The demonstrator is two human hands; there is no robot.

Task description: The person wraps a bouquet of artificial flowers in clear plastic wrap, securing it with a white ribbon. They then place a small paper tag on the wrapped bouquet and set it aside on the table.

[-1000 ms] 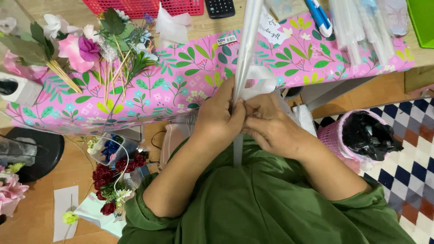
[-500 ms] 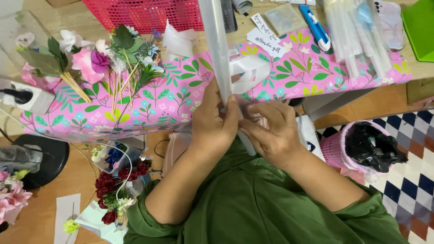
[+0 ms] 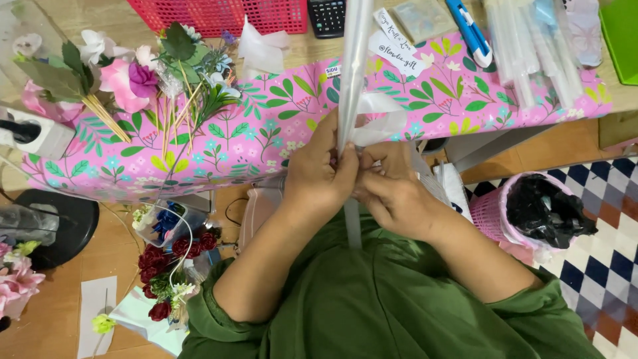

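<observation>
Closest in, both hands meet just in front of the green-clad chest, pinched together around a long clear plastic sleeve (image 3: pixel 353 66) that rises steeply from them toward the table. The left hand (image 3: pixel 319 176) has its fingers curled tight around the sleeve's narrow lower end; the right hand (image 3: pixel 392 196) presses against it from the other side, fingertips closed on the same strip and on a white ribbon (image 3: pixel 379 123) looped just above the knuckles. A short tail of the sleeve hangs below the hands, over the green top.

Left of the hands, on the floor, lies a bunch of dark red artificial roses (image 3: pixel 163 266) beside a small clear tub. Right of the hands stands a pink bin (image 3: pixel 495 216) lined with a black bag.

Beyond the hands runs the table, covered in pink leaf-patterned wrapping paper (image 3: pixel 266 133). Left of the sleeve on that paper lie pink and white artificial flowers (image 3: pixel 126 73). Farther still, behind the sleeve's upper end, sit a red basket (image 3: pixel 219 13) and a black calculator (image 3: pixel 327 14).
</observation>
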